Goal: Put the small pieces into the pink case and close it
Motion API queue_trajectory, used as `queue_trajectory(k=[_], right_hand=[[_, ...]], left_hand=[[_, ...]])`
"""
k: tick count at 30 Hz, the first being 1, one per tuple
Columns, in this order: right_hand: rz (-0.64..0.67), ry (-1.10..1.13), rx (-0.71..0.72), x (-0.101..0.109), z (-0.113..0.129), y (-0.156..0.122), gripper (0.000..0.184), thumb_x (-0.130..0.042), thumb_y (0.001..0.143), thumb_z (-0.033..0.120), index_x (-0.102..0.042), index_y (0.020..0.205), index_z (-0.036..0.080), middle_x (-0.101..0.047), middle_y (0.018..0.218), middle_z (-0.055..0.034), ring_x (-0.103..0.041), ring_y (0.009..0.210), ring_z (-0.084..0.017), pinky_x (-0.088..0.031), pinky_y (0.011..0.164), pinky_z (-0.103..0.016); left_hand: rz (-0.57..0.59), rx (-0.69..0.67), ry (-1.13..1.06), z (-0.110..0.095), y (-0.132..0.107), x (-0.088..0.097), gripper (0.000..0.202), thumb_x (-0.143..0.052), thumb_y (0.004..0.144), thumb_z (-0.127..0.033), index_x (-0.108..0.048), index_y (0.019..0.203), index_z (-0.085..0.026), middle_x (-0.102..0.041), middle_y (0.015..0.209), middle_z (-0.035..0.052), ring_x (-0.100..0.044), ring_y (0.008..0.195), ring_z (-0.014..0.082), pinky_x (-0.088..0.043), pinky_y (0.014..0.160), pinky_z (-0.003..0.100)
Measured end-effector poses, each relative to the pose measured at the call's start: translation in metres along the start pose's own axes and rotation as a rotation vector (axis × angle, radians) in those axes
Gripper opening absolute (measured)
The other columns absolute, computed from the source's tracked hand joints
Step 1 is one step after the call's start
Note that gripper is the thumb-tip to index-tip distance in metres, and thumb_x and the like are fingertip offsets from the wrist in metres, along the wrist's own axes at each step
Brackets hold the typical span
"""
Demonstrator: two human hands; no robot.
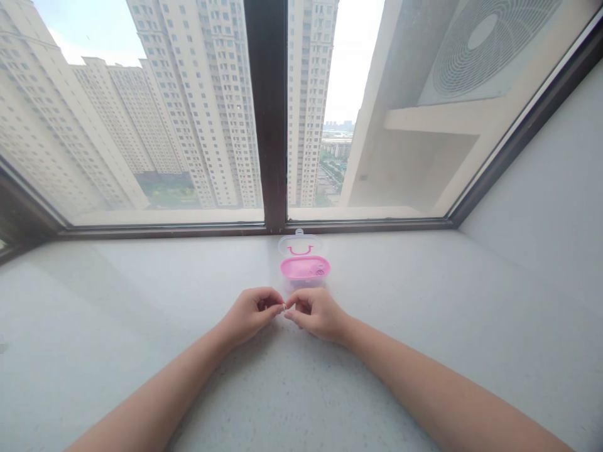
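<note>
My left hand (252, 314) and my right hand (316, 314) meet low over a pale speckled window ledge (141, 314). Both have curled fingers, and their fingertips pinch together at one spot between them. What they pinch is too small to make out. Just beyond the hands stands a small pink box (305, 269) with its clear lid (299, 245) tipped up and open toward the window. A pink curved handle shows on the lid. Neither hand touches the box.
A large window with a dark centre post (269, 125) runs along the far edge of the ledge. A grey wall (556, 188) closes the right side. Outside are tall apartment blocks and an air-conditioner unit (485, 44).
</note>
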State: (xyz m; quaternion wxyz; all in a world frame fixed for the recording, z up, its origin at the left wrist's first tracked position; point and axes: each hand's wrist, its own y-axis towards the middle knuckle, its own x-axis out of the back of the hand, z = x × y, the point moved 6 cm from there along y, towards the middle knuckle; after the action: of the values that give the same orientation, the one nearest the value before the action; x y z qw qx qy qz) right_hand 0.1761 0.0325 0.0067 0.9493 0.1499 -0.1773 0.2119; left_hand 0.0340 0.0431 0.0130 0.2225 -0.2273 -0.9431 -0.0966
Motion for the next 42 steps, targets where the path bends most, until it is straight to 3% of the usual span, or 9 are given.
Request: queue_trajectory(k=[10, 21, 23, 28, 31, 38, 42], right_hand=[[-0.047, -0.034, 0.039, 0.002, 0.0, 0.0, 0.008, -0.06, 0.08, 0.022, -0.063, 0.078, 0.014, -0.054, 0.051, 0.0022, -0.044, 0.045, -0.009, -0.033, 0.045, -0.021], [0.007, 0.195, -0.073, 0.0, 0.004, 0.001, 0.008, -0.062, 0.076, 0.023, -0.059, 0.077, 0.015, -0.054, 0.049, 0.0036, -0.047, 0.038, -0.008, -0.035, 0.039, -0.019], [-0.007, 0.238, -0.092, 0.01, 0.008, 0.005, 0.01, -0.063, 0.075, 0.024, -0.058, 0.076, 0.015, -0.055, 0.05, 0.0033, -0.047, 0.038, -0.008, -0.035, 0.037, -0.019], [-0.467, 0.106, -0.026, 0.082, 0.009, 0.012, 0.013, -0.064, 0.073, 0.028, -0.061, 0.074, 0.015, -0.046, 0.048, 0.0055, -0.04, 0.043, -0.008, -0.031, 0.041, -0.02], [-0.538, 0.007, -0.102, 0.106, -0.005, 0.015, 0.015, -0.063, 0.072, 0.03, -0.061, 0.071, 0.015, -0.041, 0.046, 0.0066, -0.034, 0.042, -0.008, -0.027, 0.042, -0.023], [-0.513, -0.247, -0.034, 0.104, -0.005, 0.015, 0.009, -0.057, 0.072, 0.024, -0.061, 0.071, 0.016, -0.045, 0.051, 0.0042, -0.04, 0.049, -0.01, -0.033, 0.049, -0.024], [-0.535, -0.38, 0.068, 0.1, 0.004, 0.015, 0.009, -0.055, 0.074, 0.022, -0.062, 0.071, 0.017, -0.052, 0.07, -0.0022, -0.051, 0.068, -0.016, -0.042, 0.064, -0.029]], left_hand=[[-0.002, -0.022, 0.088, -0.005, -0.002, -0.002, 0.02, -0.058, 0.081, -0.03, -0.068, 0.08, -0.013, -0.06, 0.065, 0.0012, -0.046, 0.058, 0.0108, -0.034, 0.055, 0.022], [0.053, -0.001, 0.049, -0.001, -0.001, -0.005, 0.02, -0.055, 0.081, -0.028, -0.068, 0.083, -0.013, -0.062, 0.067, 0.0018, -0.051, 0.061, 0.0118, -0.038, 0.057, 0.023], [0.071, 0.02, 0.028, 0.002, 0.0, -0.006, 0.022, -0.056, 0.08, -0.028, -0.068, 0.09, -0.013, -0.063, 0.071, 0.0025, -0.053, 0.063, 0.0125, -0.04, 0.06, 0.024], [0.117, 0.051, 0.042, 0.009, 0.002, -0.007, 0.022, -0.058, 0.078, -0.029, -0.068, 0.091, -0.014, -0.063, 0.071, 0.0018, -0.055, 0.067, 0.0137, -0.042, 0.063, 0.025], [0.122, 0.043, 0.07, 0.011, 0.002, -0.008, 0.019, -0.058, 0.078, -0.029, -0.068, 0.088, -0.015, -0.063, 0.071, 0.0012, -0.056, 0.067, 0.0138, -0.042, 0.062, 0.024], [0.146, 0.026, 0.078, 0.009, 0.002, -0.01, 0.018, -0.059, 0.077, -0.028, -0.067, 0.087, -0.016, -0.062, 0.071, 0.0004, -0.055, 0.067, 0.0131, -0.042, 0.062, 0.023], [0.146, 0.025, 0.087, 0.007, 0.002, -0.01, 0.018, -0.059, 0.078, -0.029, -0.068, 0.087, -0.016, -0.061, 0.07, 0.0001, -0.053, 0.066, 0.0127, -0.041, 0.061, 0.023]])
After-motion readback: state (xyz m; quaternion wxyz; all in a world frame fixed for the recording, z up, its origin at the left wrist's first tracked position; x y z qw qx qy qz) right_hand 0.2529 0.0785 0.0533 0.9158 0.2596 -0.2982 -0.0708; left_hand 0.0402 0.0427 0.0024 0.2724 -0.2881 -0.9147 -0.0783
